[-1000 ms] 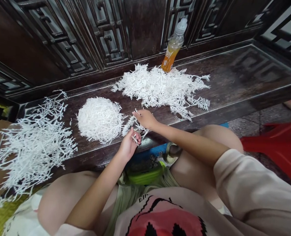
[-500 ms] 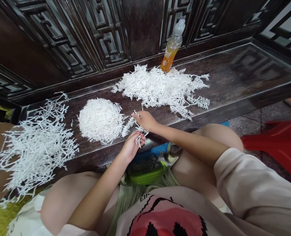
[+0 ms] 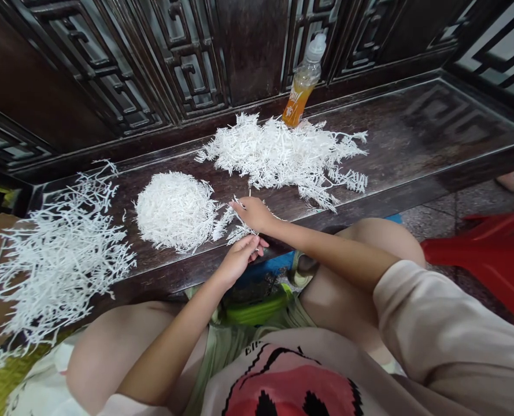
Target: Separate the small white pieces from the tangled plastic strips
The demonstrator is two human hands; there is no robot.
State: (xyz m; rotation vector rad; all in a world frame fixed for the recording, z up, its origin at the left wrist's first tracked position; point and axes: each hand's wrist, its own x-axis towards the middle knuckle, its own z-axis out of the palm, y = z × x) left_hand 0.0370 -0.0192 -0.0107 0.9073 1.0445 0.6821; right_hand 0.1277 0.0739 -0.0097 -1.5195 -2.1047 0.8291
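The big dark bench [image 3: 404, 138] holds it all up, low by the knees; the loose twiggy heap [image 3: 66, 260] is at the left end, the long white pile [image 3: 278, 153] at the back, and the round pile [image 3: 174, 211] between them, maybe so they don't mix; the bottle [image 3: 300, 95] stands behind, likely out of the way; the right hand [image 3: 257, 215] is curled nearly closed on thin white bits [image 3: 238, 202]; the left hand [image 3: 238, 257] seems to pinch a small sprig [image 3: 240, 233] just below, fingertips together, maybe to keep it steady.

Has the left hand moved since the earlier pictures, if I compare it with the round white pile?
Yes, the left hand has moved a little to the right, away from the round white pile.
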